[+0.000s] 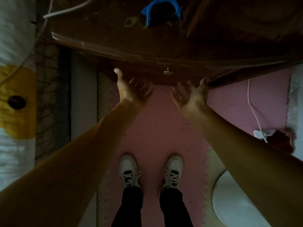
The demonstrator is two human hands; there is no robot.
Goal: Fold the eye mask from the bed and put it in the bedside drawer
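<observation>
The dark brown bedside drawer front [147, 74] with a small gold handle [168, 72] lies just under the cabinet's top edge. My left hand [129, 89] and my right hand [188, 94] are both at its lower edge, palms up, fingers spread and blurred, one on each side of the handle. Neither hand holds anything. The drawer looks closed or almost closed. No eye mask shows anywhere in view.
The brown cabinet top [131, 45] carries a blue ring-shaped object [161, 9] and a white cable [68, 9]. The bed [14, 79] with white and yellow bedding is at left. Pink foam floor mats [160, 128], my white shoes [129, 171], a white cord [255, 115] at right.
</observation>
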